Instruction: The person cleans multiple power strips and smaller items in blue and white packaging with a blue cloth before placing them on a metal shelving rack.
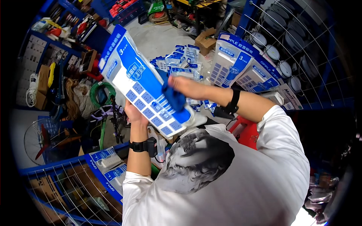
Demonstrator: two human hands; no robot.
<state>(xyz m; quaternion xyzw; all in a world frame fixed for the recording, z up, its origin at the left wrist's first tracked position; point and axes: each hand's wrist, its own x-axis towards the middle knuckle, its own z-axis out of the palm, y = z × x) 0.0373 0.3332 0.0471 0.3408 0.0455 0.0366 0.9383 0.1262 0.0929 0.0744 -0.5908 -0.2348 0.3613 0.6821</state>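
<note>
My left hand [135, 111] grips a packaged OPPLE power strip [147, 99] from beneath, tilted in front of my chest. The package has a clear plastic bag, a blue printed card and rows of sockets showing through. Pressed to its front face is a dark blue cloth [174, 96], held in my right hand [186, 87]. Some of the fingers of both hands are hidden, on the left behind the package and on the right by the cloth. Black straps with small devices circle both wrists.
Similar packages [232, 62] hang on a wire grid rack [285, 42] at the right. Smaller blue-and-white packets [183, 62] lie in a pile on the floor ahead. More packaged strips [110, 166] hang at lower left. A red plastic stool [246, 131] stands under my right arm.
</note>
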